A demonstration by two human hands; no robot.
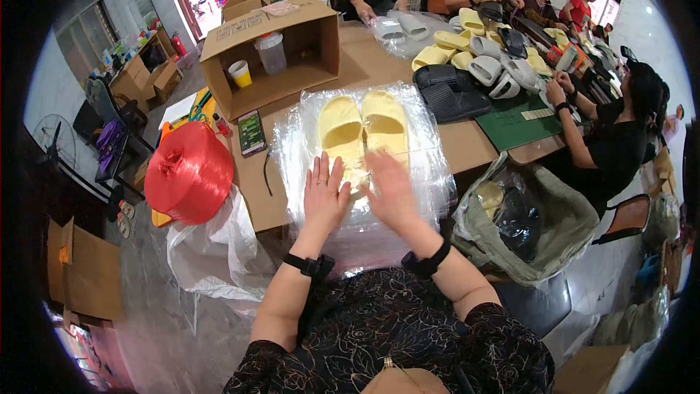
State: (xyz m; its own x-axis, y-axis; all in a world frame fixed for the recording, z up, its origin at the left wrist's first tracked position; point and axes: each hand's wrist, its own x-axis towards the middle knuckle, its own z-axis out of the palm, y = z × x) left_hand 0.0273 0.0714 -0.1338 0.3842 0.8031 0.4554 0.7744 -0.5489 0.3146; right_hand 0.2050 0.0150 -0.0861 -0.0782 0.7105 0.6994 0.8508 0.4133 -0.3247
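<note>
A pair of pale yellow slide slippers, a left one (340,131) and a right one (385,125), lies side by side in front of me, toes away. Beneath them is a stack of clear plastic bags (292,175); I cannot tell whether the slippers are inside the top bag. My left hand (325,195) rests flat near the heel of the left slipper, fingers stretched out. Over the heel of the right slipper is my right hand (391,191), slightly blurred, its fingers extended and its thumb apart. Neither hand grips anything visible.
An open cardboard box (270,91) holds a plastic tub and a cup. Left are a phone (251,133) and a red twine roll (189,172). Slippers pile up at right (503,66), above a green mat (519,131) and a lined basket (561,248). Co-workers sit and stand around.
</note>
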